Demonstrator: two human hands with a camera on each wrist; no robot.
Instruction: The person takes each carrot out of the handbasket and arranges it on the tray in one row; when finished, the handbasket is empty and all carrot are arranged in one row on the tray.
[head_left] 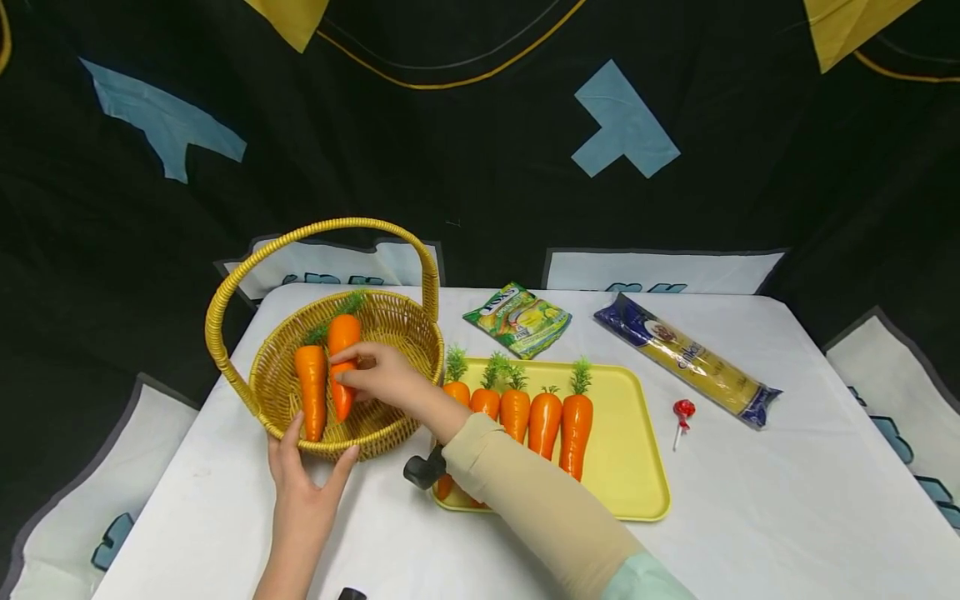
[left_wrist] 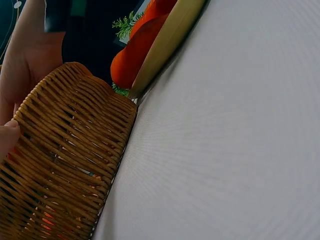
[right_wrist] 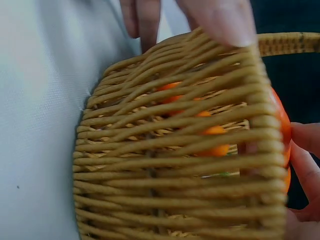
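A yellow wicker basket [head_left: 420, 333] with a tall arched handle stands at the table's left. Inside it a carrot [head_left: 311, 392] with a green top leans against the near wall. My right hand [head_left: 382, 379] reaches in and pinches a second carrot [head_left: 344, 332] between thumb and fingers, its tip pointing down toward the near rim. My left hand [head_left: 300, 496] touches the near side of the basket, thumb and fingers spread along the rim. In the right wrist view, orange shows through the basket's weave [right_wrist: 175, 170].
Right of the basket lies a yellow tray [head_left: 622, 450] with several carrots [head_left: 576, 429] in a row, partly behind my right sleeve. Farther back are a green packet [head_left: 519, 320] and a pasta bag [head_left: 686, 358]. A red lollipop [head_left: 683, 410] lies right of the tray.
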